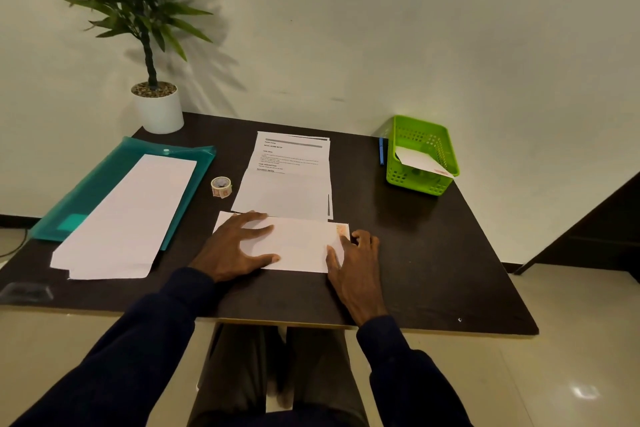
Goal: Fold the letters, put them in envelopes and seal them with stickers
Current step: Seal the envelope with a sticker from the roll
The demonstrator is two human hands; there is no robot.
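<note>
Envelope (298, 246) lies flat at the near middle of the counter (433, 270). Left hand (235, 248) is spread flat on its left half, pressing. Right hand (356, 267) is at its right end: forefinger and thumb laid on the paper just beside a sticker (342, 230), other fingers loosely curled. Printed letters (287, 184) lie just beyond, sticker roll (221, 186) to their left. Green basket (420, 184) sits far right

Head-worn view, facing forward-down, near the table (415, 253)
</note>
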